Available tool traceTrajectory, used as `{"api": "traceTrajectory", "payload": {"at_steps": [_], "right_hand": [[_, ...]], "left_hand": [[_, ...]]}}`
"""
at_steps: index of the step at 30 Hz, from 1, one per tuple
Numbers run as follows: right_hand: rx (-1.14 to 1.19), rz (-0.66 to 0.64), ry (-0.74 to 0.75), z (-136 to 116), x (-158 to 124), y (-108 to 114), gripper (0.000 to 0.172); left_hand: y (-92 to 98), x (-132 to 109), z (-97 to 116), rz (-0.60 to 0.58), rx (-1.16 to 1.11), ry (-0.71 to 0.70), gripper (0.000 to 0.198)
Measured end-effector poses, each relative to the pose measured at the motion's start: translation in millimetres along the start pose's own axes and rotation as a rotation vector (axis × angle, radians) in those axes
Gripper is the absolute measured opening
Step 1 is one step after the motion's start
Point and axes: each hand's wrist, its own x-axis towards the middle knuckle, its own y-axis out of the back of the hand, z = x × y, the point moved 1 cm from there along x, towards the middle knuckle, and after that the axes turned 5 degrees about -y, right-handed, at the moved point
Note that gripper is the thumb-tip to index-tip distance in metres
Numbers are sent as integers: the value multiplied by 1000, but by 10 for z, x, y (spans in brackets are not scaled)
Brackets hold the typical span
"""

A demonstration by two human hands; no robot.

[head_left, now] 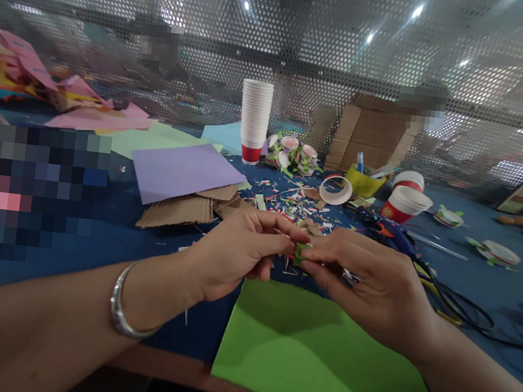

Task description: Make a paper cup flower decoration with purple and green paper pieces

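Observation:
Both my hands meet above the blue table, pinching a small green paper piece [300,252] between their fingertips. My left hand [241,250] has thumb and fingers closed on its left side; a silver bangle [123,306] circles that wrist. My right hand [365,280] grips the piece from the right with its fingers curled. Directly beneath them lies a bright green paper sheet [318,360], reaching to the near table edge.
Paper scraps [289,205] litter the middle. A purple sheet [183,171] lies on cardboard pieces [184,209]. Behind stand a stack of white cups [254,120], decorated cup pieces [292,152], a cut cup ring [336,190], a yellow cup [364,182] and a tipped cup [405,204]. A glue gun with black cable [423,265] lies right.

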Motion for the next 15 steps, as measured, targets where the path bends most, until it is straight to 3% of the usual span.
{"api": "traceTrajectory", "payload": {"at_steps": [15], "right_hand": [[-172,-1,95,60,-48,-17,18]], "left_hand": [[0,-12,43,59,-62,105,12]]}}
